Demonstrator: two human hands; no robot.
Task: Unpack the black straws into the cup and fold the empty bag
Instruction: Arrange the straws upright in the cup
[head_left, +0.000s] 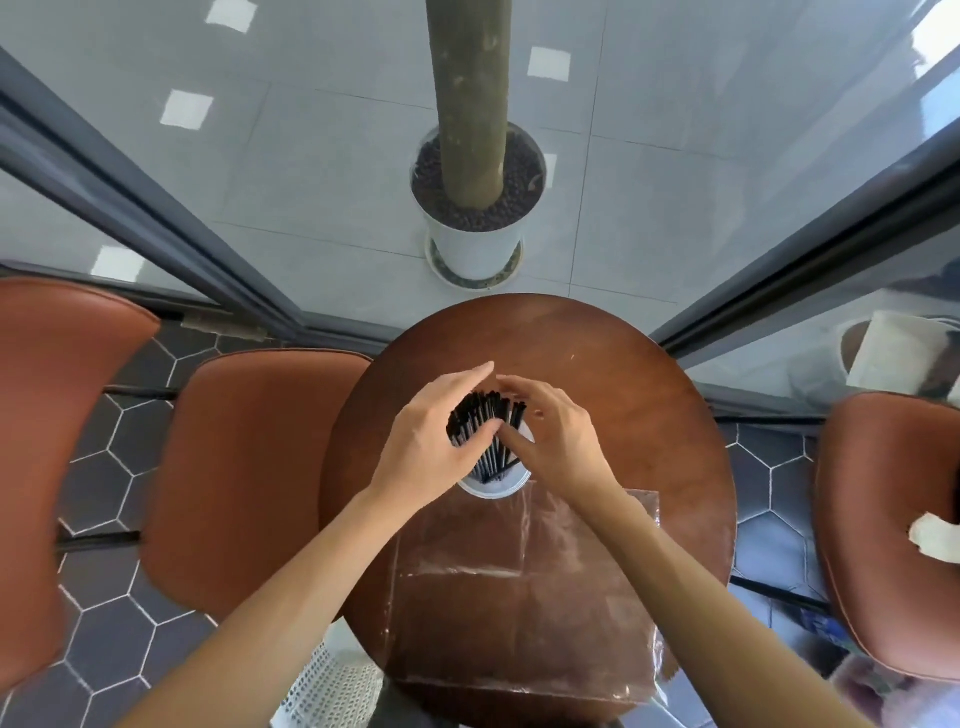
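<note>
A bundle of black straws (480, 423) stands in a white cup (493, 486) on the round brown table (649, 415). My left hand (426, 441) cups the straws from the left with straight fingers and its thumb against them. My right hand (550, 431) touches the bundle from the right, fingers bent over the straw tops. The empty clear plastic bag (524, 592) lies flat on the table in front of the cup, under my forearms.
Brown leather chairs stand to the left (244, 467) and right (893, 519) of the table. A white plant pot (475, 244) with a thick trunk stands on the tiled floor beyond the table. Glass panels with dark frames run on both sides.
</note>
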